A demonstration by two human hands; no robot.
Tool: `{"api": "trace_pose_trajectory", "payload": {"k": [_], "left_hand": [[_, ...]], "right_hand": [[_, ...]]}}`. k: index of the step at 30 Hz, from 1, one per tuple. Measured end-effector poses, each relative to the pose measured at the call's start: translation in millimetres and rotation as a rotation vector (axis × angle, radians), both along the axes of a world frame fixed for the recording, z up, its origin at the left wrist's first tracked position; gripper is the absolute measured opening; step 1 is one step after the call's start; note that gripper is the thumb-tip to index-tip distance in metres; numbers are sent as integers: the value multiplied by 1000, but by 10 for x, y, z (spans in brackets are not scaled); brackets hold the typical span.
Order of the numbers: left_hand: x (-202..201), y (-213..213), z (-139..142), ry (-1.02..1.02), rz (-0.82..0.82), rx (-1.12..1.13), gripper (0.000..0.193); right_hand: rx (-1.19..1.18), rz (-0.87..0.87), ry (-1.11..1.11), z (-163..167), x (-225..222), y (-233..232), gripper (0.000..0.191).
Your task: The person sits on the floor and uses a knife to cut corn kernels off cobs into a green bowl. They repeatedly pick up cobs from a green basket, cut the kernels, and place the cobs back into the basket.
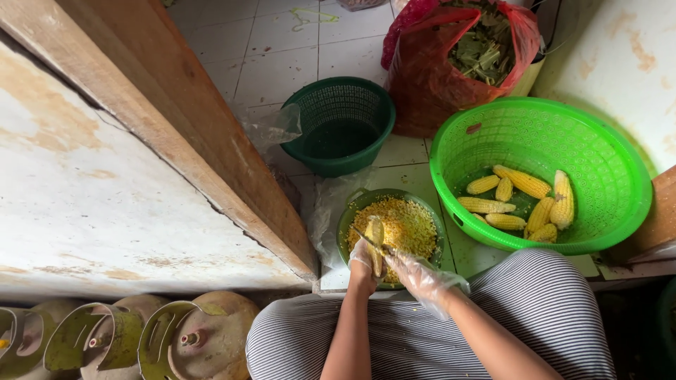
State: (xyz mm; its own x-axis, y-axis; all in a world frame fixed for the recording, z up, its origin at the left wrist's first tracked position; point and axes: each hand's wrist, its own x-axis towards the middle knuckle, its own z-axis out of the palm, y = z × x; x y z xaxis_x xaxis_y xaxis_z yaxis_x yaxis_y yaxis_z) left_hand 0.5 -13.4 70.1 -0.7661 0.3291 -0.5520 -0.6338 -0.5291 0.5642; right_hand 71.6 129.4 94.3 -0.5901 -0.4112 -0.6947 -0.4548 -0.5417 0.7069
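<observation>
Gloved in thin clear plastic, the left hand [363,259] is gripping a corn cob [374,243] and standing it upright over a green bowl of cut kernels [404,226], while the right hand [415,269], also gloved, is closing around the handle of a knife [367,238] and pressing the blade against the cob's side. Both hands are working just above the bowl's near rim, directly in front of the person's striped lap [542,302]. The bowl is sitting on a white tiled floor [282,70] with a sheet of clear plastic [325,211] lying beside it on the left. Just to the right, a large bright green basket [598,162] is holding several whole yellow cobs [521,181] at its bottom. Farther out, a smaller dark green basket [338,105] is standing with no cobs in it, and beyond that a red plastic bag [429,77] is bulging with green husks [486,49]. A wooden door frame [176,112] is running diagonally along the left, and worn gas cylinders [204,338] are lining the lower left corner.
</observation>
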Motion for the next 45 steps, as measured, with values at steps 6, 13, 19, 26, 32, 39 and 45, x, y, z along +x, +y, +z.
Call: {"api": "trace_pose_trajectory", "payload": {"k": [6,13,19,26,32,39,45], "left_hand": [[-18,23,-55,-67,17,3,34],[4,28,5,-93,-40,-112,37],[58,75,-85,-24,-126,-111,40],[110,63,-130,66,-272,-112,53],[221,65,-82,177,-309,-125,42],[123,-19,-37,190,-242,-80,48],[29,9,-172,-1,-116,-32,41]], "right_hand": [[-1601,-1133,-418,-111,-34,-73,52],[-2090,-1819,-398,-11,-126,-175,40],[-1195,-1231,-244,20,-211,-95,55],[-1952,-1959,-390,114,-297,-42,61],[-2514,-2174,-358,134,-377,51,50],[-2489,-2251,-428,117,-307,124,61],[-3139,-2211,-1657,1,-203,114,57]]}}
